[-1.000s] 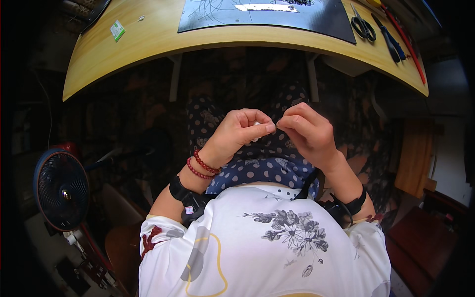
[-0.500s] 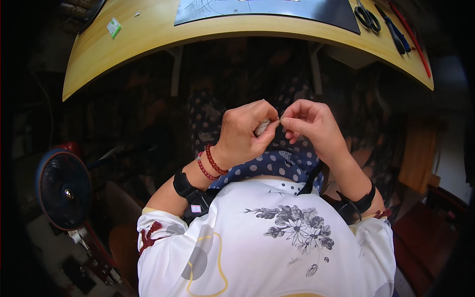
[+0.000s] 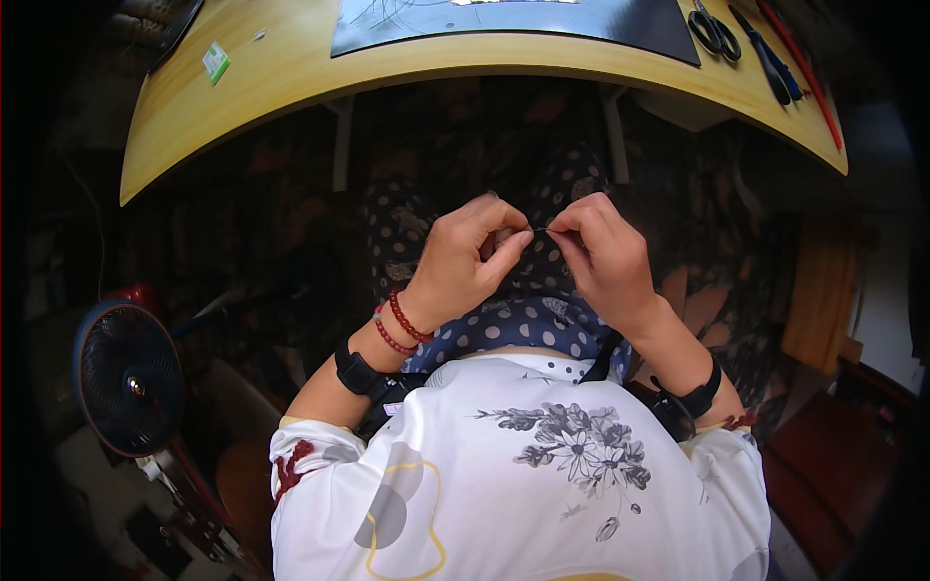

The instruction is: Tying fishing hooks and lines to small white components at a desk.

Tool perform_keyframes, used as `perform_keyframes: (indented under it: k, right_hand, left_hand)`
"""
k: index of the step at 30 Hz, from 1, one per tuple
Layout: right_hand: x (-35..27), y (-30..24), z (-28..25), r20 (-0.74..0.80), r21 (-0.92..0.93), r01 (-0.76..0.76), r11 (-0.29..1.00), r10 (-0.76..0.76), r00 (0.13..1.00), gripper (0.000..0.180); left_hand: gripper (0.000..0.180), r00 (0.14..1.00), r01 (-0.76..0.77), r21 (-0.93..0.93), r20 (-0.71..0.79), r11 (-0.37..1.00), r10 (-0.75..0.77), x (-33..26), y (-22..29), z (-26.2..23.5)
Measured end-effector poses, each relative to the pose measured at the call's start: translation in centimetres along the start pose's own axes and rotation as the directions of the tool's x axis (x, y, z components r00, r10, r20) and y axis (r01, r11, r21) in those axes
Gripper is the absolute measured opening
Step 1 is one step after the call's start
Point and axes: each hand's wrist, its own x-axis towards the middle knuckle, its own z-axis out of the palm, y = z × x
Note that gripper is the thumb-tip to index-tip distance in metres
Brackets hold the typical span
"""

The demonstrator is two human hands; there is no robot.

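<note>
My left hand (image 3: 475, 250) and my right hand (image 3: 608, 254) are held up over my lap, tips facing each other with a small gap between. Both are closed in a pinch of thumb and forefinger. A short, thin dark strand (image 3: 541, 229) spans the gap, gripped at either end; whether it is thread, wire or a needle is too small to tell. Behind the fingers lie my dark blue polka-dot trousers (image 3: 552, 324). Two red bead bracelets (image 3: 399, 324) circle my left wrist.
Ahead stands a curved yellow wooden table (image 3: 232, 136). It bears a dark board (image 3: 620, 34) with fine dark strands, black scissors (image 3: 715, 37), a dark-handled tool (image 3: 770, 63), a red rod (image 3: 809, 82) and a green-and-white packet (image 3: 215, 62). A fan (image 3: 131, 378) stands at my left.
My right hand has turned, its fingers curling further in. The white thing that showed inside my left hand is out of sight. A dark strand now shows between the fingertips.
</note>
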Motion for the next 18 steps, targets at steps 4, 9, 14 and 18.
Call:
perform_keyframes:
  k: [4, 9, 14, 18]
  right_hand:
    - [-0.11, 0.09, -0.01, -0.004, -0.057, 0.031, 0.998, -0.032, 0.999, 0.023]
    - [-0.31, -0.08, 0.53, -0.016, -0.014, 0.010, 1.000, -0.010, 1.000, 0.023]
    - [-0.22, -0.11, 0.30, 0.008, -0.016, 0.019, 1.000, -0.019, 1.000, 0.024]
    - [-0.41, -0.23, 0.72, -0.042, -0.016, 0.056, 0.998, -0.056, 0.998, 0.024]
  left_hand:
    - [0.011, 0.991, 0.099, -0.081, 0.094, 0.992, -0.091, -0.15, 0.11, -0.17]
    - [0.012, 0.944, 0.318, -0.352, 0.201, 0.880, -0.261, -0.38, -0.08, 0.18]
    - [0.014, 0.921, 0.386, -0.497, 0.259, 0.777, -0.292, -0.35, -0.25, 0.15]
    - [0.013, 0.875, 0.484, -0.675, 0.346, 0.558, -0.339, -0.57, 0.09, 0.19]
